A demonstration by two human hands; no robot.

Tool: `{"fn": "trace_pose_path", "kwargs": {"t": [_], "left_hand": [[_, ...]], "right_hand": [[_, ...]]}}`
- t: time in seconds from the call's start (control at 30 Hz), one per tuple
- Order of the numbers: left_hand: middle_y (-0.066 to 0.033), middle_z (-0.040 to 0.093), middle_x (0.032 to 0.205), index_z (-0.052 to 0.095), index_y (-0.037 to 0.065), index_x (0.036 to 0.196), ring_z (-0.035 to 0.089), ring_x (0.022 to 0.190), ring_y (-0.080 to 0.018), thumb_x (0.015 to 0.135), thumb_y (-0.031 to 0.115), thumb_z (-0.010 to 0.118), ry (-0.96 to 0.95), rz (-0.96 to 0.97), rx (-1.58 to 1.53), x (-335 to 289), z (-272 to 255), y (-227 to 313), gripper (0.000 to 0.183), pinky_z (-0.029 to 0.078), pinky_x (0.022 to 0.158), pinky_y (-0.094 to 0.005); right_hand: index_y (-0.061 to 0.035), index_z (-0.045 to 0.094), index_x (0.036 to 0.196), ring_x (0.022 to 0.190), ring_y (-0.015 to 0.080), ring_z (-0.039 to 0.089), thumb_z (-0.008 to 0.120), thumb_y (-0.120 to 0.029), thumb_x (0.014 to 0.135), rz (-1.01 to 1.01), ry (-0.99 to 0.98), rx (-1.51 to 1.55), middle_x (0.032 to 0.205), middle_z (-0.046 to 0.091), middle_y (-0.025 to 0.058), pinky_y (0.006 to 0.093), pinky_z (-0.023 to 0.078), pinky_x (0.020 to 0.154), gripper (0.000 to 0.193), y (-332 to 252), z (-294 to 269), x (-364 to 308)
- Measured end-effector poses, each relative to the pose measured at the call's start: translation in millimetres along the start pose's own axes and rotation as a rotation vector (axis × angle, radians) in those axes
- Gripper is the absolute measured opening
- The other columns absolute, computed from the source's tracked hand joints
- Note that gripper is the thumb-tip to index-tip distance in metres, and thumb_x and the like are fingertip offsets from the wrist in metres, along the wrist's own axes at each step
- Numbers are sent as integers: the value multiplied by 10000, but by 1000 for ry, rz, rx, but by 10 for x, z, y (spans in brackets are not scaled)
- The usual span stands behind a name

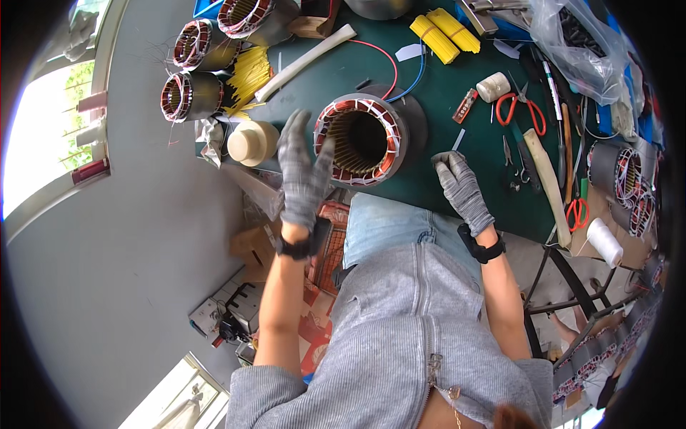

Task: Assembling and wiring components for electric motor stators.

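A motor stator [398,136], a grey metal ring with copper windings laced in white cord, stands on the green table before me. Its round bore faces up toward me, and a red and a blue wire run from its far side. My left hand [301,175], in a grey knit glove, is open beside the stator's left side, fingers stretched out and thumb near the windings; whether it touches them I cannot tell. To the right of the stator, my gloved right hand [462,184] hovers by the table's near edge with its fingers curled together. Anything between those fingertips is hidden.
More stators [204,96] stand at the far left by loose yellow strips [251,75]. A cream spool [251,143] sits left of my left hand. Red-handled scissors [522,111], a wooden stick [547,186] and a white thread cone [604,243] lie right. Yellow bundles [436,39] lie far off.
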State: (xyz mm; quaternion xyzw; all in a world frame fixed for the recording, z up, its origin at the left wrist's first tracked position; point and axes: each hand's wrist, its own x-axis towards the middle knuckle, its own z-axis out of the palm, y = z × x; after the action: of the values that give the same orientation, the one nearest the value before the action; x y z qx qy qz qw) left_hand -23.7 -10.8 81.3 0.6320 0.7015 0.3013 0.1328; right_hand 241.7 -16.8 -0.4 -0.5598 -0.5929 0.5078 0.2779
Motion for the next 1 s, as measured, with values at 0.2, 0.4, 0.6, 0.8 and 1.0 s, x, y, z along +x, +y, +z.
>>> {"fn": "trace_pose_path", "kwargs": {"t": [0.2,0.4,0.6,0.8,1.0], "left_hand": [[-159,592,1055,526,79,1165,571,965,-321,762,75,617,-422,-30,3,487,217,-264,412,467,828,-375],[-155,610,1020,562,76,1134,598,915,-317,760,85,617,-305,10,-43,443,267,-336,379,483,797,-361],[-148,623,983,569,40,1118,602,918,-298,777,111,643,-421,106,-181,651,265,-374,356,476,823,-348],[-182,517,1177,506,54,1195,493,1079,-359,734,123,647,-37,275,15,375,310,-224,487,417,907,-412],[-137,585,834,589,29,849,551,840,-318,764,277,606,-259,215,447,-248,355,476,263,420,735,-433]], "right_hand": [[-40,573,915,855,285,547,493,-101,851,-23,-33,-173,865,565,131,363,443,782,119,109,-37,77],[-67,564,946,923,327,511,520,-134,816,-136,286,-687,932,542,149,422,402,835,152,727,-575,-110],[-59,491,1152,1135,402,404,567,-249,783,45,441,-1281,1138,482,244,478,307,965,422,1379,-1415,-392],[-33,505,1117,1073,400,456,545,-205,802,-128,590,-1225,1119,506,235,461,334,950,361,1407,-1323,-379],[-63,531,1028,1005,347,497,556,-181,794,-94,463,-786,1032,551,175,441,390,873,264,774,-898,238]]}}
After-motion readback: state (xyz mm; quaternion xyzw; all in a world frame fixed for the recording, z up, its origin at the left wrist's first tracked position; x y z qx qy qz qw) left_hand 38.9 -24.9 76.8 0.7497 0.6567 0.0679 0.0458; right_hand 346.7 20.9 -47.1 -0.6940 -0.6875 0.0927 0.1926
